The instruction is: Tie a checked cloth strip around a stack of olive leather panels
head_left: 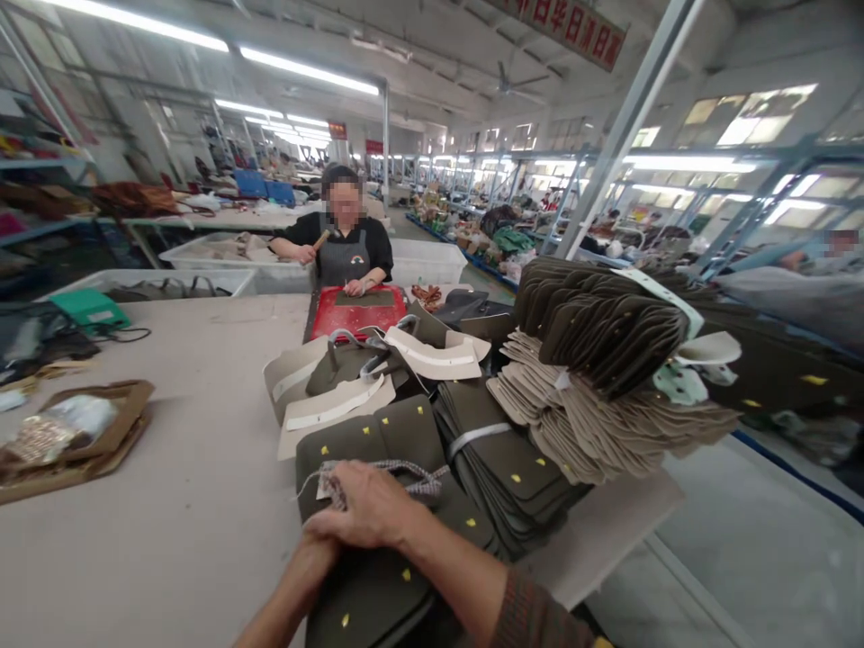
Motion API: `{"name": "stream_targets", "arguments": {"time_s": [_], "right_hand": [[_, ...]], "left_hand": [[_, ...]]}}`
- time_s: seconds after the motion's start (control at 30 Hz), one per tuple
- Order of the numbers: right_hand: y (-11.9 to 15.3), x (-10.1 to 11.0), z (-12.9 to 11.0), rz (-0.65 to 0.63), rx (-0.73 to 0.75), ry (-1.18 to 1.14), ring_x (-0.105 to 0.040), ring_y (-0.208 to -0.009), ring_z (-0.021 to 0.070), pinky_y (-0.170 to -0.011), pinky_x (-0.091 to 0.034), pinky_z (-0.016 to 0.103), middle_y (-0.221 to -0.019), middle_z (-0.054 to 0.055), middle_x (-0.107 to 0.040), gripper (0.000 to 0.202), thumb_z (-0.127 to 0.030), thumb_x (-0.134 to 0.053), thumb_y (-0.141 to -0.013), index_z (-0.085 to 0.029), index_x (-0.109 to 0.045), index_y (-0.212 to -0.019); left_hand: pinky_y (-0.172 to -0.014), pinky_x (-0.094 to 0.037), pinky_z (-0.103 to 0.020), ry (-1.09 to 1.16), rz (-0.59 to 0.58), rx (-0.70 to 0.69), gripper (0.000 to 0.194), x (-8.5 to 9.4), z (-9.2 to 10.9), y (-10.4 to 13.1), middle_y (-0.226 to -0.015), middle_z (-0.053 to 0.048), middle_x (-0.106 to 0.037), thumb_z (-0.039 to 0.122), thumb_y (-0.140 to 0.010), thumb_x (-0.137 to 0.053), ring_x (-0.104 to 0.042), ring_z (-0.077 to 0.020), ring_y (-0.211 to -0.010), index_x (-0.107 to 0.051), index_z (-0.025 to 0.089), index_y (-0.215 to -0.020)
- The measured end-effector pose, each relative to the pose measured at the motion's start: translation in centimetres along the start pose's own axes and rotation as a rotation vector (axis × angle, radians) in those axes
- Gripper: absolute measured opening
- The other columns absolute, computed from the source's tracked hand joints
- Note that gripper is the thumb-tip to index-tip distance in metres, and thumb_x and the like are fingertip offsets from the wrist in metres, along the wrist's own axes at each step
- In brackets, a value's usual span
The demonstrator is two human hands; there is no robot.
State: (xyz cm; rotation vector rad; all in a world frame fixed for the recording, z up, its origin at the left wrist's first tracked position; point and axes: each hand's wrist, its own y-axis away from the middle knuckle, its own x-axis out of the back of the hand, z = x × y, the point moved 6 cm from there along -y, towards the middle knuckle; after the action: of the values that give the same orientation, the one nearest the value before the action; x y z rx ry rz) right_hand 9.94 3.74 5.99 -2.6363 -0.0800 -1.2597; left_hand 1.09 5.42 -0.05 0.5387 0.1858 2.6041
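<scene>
Right hand (368, 506) lies palm down, fingers curled over a checked grey-white fabric strip (378, 470), pinning it onto the top dark olive felt panel (378, 441) of a stack at the near edge of the pale grey worktable (189, 432). Grasping the strip loosely, not clenched. Strip runs out from under the fingers to both sides, its right end toward the banded olive bundle (503, 463).

Left hand (317, 553) sits directly under the right wrist, mostly covered; cannot tell whether it grips anything. It touches the same olive stack near its near-left corner.

Counts:
- 1 fabric strip.
- Olive panels with small yellow marks: stack under the hands, count unreadable; 1 bundle fanned out just right of it with a white band.
- 1 large fan of beige-edged olive pieces (607, 378) at the right edge of the table, strapped with a white band.
- 3 beige curved pieces with white tape (337, 409) just behind the stack, maybe more, overlapped.
- 1 flat brown cardboard tray (81, 441) with bagged contents at the left edge.
- 1 green box (91, 309) at the far-left corner.

Far edge: another person in a black top and grey apron (346, 256), holding a wooden-handled hammer (320, 239) over a red mat (357, 310).
</scene>
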Motion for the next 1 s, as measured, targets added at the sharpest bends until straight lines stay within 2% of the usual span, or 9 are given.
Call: {"name": "stream_targets", "arguments": {"time_s": [0.1, 0.2, 0.3, 0.43, 0.53, 0.63, 0.73, 0.87, 1.0], "right_hand": [[2.5, 1.6, 3.0, 0.075, -0.124, -0.016, -0.063, -0.095, 0.0223, -0.079, -0.047, 0.031, -0.108, 0.009, -0.067, 0.051, -0.05, -0.06, -0.082, -0.017, -0.055, -0.121], [4.2, 1.5, 5.1, 0.034, -0.175, -0.043, -0.066, -0.086, 0.0171, -0.075, -0.046, 0.025, -0.093, 0.004, -0.073, 0.022, -0.034, -0.055, -0.087, -0.02, -0.068, -0.098], [4.7, 0.6, 6.1, 0.003, -0.184, -0.067, -0.067, -0.083, 0.0157, -0.072, -0.045, 0.024, -0.087, 0.001, -0.074, 0.016, -0.029, -0.058, -0.084, -0.023, -0.072, -0.083], [4.4, 0.0, 6.8, -0.013, -0.183, -0.095, -0.067, -0.084, 0.0185, -0.072, -0.046, 0.026, -0.087, 0.001, -0.074, 0.014, -0.029, -0.062, -0.08, -0.024, -0.073, -0.086], [4.1, 0.1, 7.1, -0.014, -0.161, -0.118, -0.067, -0.084, 0.018, -0.074, -0.047, 0.027, -0.087, 0.001, -0.074, 0.021, -0.021, -0.059, -0.079, -0.023, -0.071, -0.097], [3.7, 0.2, 7.2, 0.008, -0.123, -0.13, -0.065, -0.092, 0.016, -0.082, -0.047, 0.026, -0.098, 0.003, -0.072, 0.033, -0.015, -0.054, -0.082, -0.02, -0.064, -0.112], [3.1, 0.2, 7.1, 0.013, -0.07, -0.128, -0.062, -0.103, 0.0149, -0.092, -0.044, 0.025, -0.11, 0.004, -0.07, 0.031, -0.014, -0.051, -0.085, -0.02, -0.066, -0.112], [2.5, 0.0, 7.4, -0.026, -0.012, -0.123, -0.063, -0.101, 0.0137, -0.09, -0.044, 0.022, -0.107, 0.003, -0.071, 0.027, -0.016, -0.054, -0.086, -0.022, -0.069, -0.108], [2.2, -0.1, 7.5, -0.078, 0.024, -0.107, -0.064, -0.098, 0.0137, -0.087, -0.044, 0.02, -0.105, 0.003, -0.072, 0.025, -0.018, -0.059, -0.084, -0.021, -0.071, -0.105]], "left_hand": [[-0.069, -0.056, -0.029, 0.281, -0.097, 0.061, 0.041, -1.3, -1.2, -0.1, -0.076, -0.005, -0.066, 0.051, -0.072, -0.071, -0.063, -0.0182, -0.072, -0.07, 0.011, -0.085], [-0.063, -0.054, -0.028, 0.442, -0.051, 0.116, 0.048, -1.5, -1.8, -0.4, -0.072, -0.007, -0.068, 0.049, -0.054, -0.082, -0.063, -0.0177, -0.064, -0.071, 0.012, -0.083], [-0.057, -0.051, -0.029, 0.371, -0.008, 0.075, 0.048, -1.3, -1.7, -0.7, -0.065, -0.006, -0.066, 0.045, -0.047, -0.084, -0.061, -0.0171, -0.057, -0.07, 0.012, -0.079], [-0.06, -0.048, -0.027, 0.083, 0.026, -0.144, 0.024, -1.0, -0.8, -0.7, -0.065, -0.003, -0.064, 0.038, -0.063, -0.069, -0.059, -0.0161, -0.06, -0.064, 0.015, -0.069], [-0.065, -0.044, -0.024, -0.242, 0.06, -0.419, 0.01, -0.9, 0.8, 0.0, -0.069, 0.001, -0.06, 0.026, -0.073, -0.056, -0.056, -0.0137, -0.065, -0.058, 0.018, -0.068], [-0.058, -0.037, -0.023, -0.657, 0.104, -0.754, 0.015, -1.5, 2.8, 0.8, -0.067, 0.002, -0.052, 0.019, -0.082, -0.046, -0.049, -0.012, -0.061, -0.052, 0.019, -0.068], [-0.054, -0.033, -0.024, -0.88, 0.24, -0.949, 0.022, -1.8, 3.9, 1.0, -0.066, 0.001, -0.048, 0.017, -0.089, -0.042, -0.045, -0.0131, -0.058, -0.05, 0.019, -0.068], [-0.065, -0.042, -0.025, -0.836, 0.328, -1.073, 0.013, -1.5, 3.8, 0.8, -0.073, -0.001, -0.052, 0.015, -0.093, -0.043, -0.052, -0.0147, -0.069, -0.056, 0.016, -0.089], [-0.066, -0.044, -0.022, -0.764, 0.306, -0.991, 0.007, -0.7, 2.8, 0.4, -0.079, -0.001, -0.053, 0.02, -0.093, -0.049, -0.055, -0.0129, -0.07, -0.055, 0.017, -0.093]]}}
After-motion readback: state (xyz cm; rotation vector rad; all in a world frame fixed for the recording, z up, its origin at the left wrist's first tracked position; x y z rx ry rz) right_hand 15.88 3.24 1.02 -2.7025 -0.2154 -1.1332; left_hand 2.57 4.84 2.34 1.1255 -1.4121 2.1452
